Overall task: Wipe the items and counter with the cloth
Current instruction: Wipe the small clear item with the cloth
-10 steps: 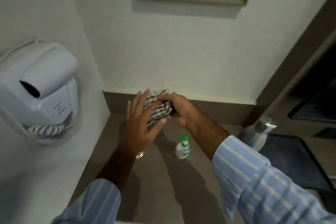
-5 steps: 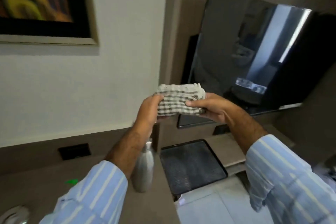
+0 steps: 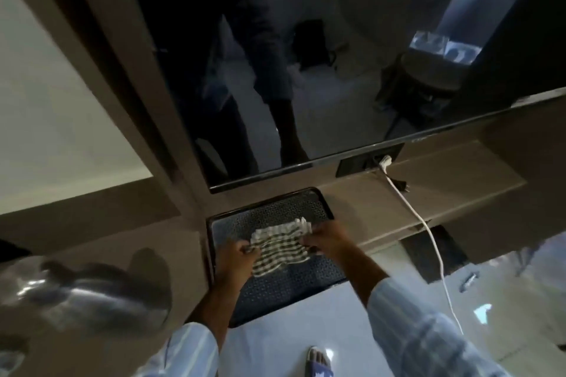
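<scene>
The left hand [image 3: 234, 259] is curled closed on the left edge of the checked cloth [image 3: 280, 246], with the fingers folded under the fabric. The right hand [image 3: 326, 239] pinches the upper right corner of the same cloth between thumb and fingers, so the cloth is stretched between both hands. The cloth is soft, woven, with dark and pale stripes that cross, and its lower edge hangs loose and wavy. It is held just over a black tray [image 3: 309, 278]; I cannot tell for sure if it touches the surface. The tray is rectangular with rounded corners and a raised rim, and its floor has a fine dotted, mesh-like texture. It sits on a smooth brown counter [image 3: 428, 196]. Both forearms come out of light blue striped sleeves [image 3: 428, 330]. Above the tray hangs a glossy black television screen [image 3: 306, 55], which mirrors the room. A white cable [image 3: 428, 229] runs from a dark socket panel [image 3: 367, 159] down over the counter edge. At the left, a shiny metal object [image 3: 82, 291] is blurred.
</scene>
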Tool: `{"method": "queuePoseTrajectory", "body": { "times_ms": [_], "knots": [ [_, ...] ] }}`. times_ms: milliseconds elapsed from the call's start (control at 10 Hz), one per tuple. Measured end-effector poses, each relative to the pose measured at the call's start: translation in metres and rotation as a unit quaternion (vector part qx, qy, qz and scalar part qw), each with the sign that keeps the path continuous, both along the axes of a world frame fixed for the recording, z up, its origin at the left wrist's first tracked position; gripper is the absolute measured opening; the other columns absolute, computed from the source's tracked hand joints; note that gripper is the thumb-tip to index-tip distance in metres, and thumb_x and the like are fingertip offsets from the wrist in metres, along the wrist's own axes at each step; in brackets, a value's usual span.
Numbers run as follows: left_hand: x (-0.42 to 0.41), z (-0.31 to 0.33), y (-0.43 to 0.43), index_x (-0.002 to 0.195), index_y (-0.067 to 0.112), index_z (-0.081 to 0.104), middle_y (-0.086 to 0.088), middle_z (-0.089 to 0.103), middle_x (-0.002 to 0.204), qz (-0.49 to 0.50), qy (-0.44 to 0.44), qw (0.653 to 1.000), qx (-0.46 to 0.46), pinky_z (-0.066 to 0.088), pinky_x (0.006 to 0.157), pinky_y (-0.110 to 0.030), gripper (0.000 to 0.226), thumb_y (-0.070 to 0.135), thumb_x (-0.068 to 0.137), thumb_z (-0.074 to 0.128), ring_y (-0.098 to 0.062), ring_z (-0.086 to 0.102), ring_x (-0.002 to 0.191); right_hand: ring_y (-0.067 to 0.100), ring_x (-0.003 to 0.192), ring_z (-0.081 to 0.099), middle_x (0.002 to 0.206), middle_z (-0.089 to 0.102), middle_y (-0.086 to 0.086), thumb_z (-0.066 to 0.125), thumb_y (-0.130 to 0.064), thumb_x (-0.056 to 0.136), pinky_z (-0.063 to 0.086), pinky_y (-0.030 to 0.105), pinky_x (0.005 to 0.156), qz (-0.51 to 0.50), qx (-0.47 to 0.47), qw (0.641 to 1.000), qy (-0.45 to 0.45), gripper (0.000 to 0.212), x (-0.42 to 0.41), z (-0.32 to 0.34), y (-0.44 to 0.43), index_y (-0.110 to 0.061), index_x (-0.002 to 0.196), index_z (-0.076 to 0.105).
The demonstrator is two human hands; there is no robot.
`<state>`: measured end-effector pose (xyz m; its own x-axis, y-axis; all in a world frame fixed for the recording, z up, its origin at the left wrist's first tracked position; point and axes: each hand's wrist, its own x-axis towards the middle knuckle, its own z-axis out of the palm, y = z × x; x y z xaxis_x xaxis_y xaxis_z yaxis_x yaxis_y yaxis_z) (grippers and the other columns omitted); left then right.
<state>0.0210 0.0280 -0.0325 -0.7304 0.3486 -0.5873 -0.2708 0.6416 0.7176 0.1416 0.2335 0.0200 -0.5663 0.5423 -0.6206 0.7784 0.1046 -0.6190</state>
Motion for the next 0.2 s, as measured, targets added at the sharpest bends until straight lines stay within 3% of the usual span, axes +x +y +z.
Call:
{"method": "queuePoseTrajectory", "body": {
  "times_ms": [100,200],
  "knots": [
    [0.0036,-0.0135,-0.0076,0.13,0.002,0.064,-0.021,0.072,0.122,-0.018,0.068,0.994,-0.084,0.056,0.096,-0.043,0.045,0.025,0.092,0.074,-0.037,0.068,0.112,0.024,0.101,0.075,0.104,0.08,0.009,0.08,-0.031,0.081,0.056,0.03,0.087,0.066,0.033,0.997,-0.006,0.031,-0.0095,-0.052,-0.0167,-0.012,0.106,0.081],
    [0.0055,-0.0114,-0.0063,0.14,0.005,0.056,-0.02,0.068,0.132,-0.046,0.098,0.989,-0.105,0.054,0.097,-0.039,0.046,0.023,0.098,0.065,-0.036,0.066,0.117,0.028,0.104,0.074,0.107,0.079,0.012,0.077,-0.03,0.082,0.055,0.032,0.084,0.061,0.018,0.998,-0.007,0.033,-0.0134,-0.0601,-0.0212,-0.012,0.109,0.079]
  ]
}}
